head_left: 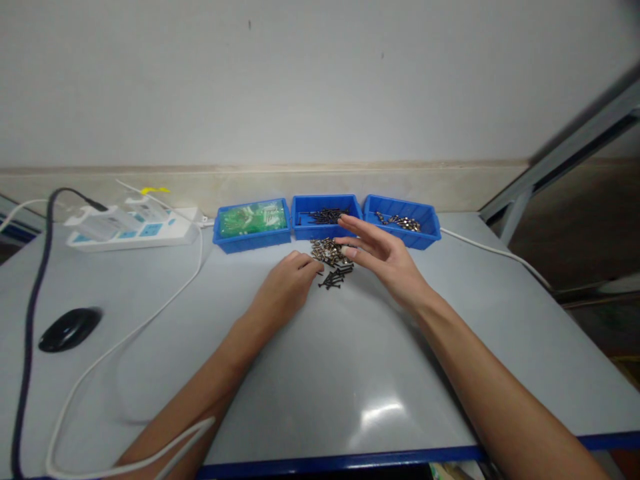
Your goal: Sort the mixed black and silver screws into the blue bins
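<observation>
Hovering wide, seemingly empty, your right grip (385, 257) could, if lowered, scatter short silvery metal fasteners (323, 249) into adjoining slim black screws (332, 279); left grip (287, 283) curled, closure, contents unclear.

Slim bare forearms (480, 360) and wrists (425, 303), bare left hand (284, 285), bare right hand (387, 259), slender fingers (363, 228)

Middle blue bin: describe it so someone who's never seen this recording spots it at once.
Along the wall at the back of the grey table, three blue bins stand in a row. The middle blue bin is directly behind the loose pile of fasteners. It holds dark screws, whereas the left bin holds green items and the right bin shiny metal fasteners.
</observation>
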Demonstrator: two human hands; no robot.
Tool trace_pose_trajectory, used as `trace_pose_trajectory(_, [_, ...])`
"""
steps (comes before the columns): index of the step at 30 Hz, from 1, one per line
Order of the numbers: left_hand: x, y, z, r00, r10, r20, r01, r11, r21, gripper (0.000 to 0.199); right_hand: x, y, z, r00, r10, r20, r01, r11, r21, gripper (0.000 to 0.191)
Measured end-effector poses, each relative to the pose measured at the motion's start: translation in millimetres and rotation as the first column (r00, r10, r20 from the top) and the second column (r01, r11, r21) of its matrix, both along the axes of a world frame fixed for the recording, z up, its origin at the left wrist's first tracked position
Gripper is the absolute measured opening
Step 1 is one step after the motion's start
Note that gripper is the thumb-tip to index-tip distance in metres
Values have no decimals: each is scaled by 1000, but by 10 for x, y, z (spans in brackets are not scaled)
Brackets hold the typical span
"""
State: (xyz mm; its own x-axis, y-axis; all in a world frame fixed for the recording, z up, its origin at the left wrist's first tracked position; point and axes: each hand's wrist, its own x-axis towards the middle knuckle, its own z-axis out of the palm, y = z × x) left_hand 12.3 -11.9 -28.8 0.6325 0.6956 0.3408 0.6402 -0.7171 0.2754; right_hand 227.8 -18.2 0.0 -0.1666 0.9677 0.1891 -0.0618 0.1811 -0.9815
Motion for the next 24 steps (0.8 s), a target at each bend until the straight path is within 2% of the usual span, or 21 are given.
trace_pose_trajectory(6, [5, 7, -31, 1000, 31, 3, -31, 998, -50, 27, -8, -14, 28, 999, -29, 20, 29, 999, -42, 44])
trace_pose_trajectory(11, [15, 10, -30, 965, 39, 261, -21, 997, -70, 23, 12, -8, 28, 994, -50, 100, 54, 998, -38, 38])
trace_pose_trajectory(14, [28, -1, 39, 891, 74, 449, -40, 996, -84, 22, 12, -14, 23, 970, -47, 240, 52, 999, -16, 33])
trace_pose_trajectory(16, [40, -17, 87, 839, 96, 536, -43, 993, -111, 22, -1, -26, 19, 958, 12, 286, -4, 1000, -30, 31])
trace_pose_trajectory(20, [65, -51, 134, 787, 99, 608, 2, 987, -163, 19, -38, -47, 8, 965, 219, 145, -192, 965, -179, 33])
trace_pose_trajectory(22, [65, -60, 145, 788, 81, 610, 25, 986, -163, 18, -40, -46, 1, 966, 246, 83, -221, 947, -233, 32])
trace_pose_trajectory(24, [48, -63, 159, 820, 54, 569, 32, 990, -140, 19, -21, -38, -1, 971, 225, 80, -198, 946, -257, 28])
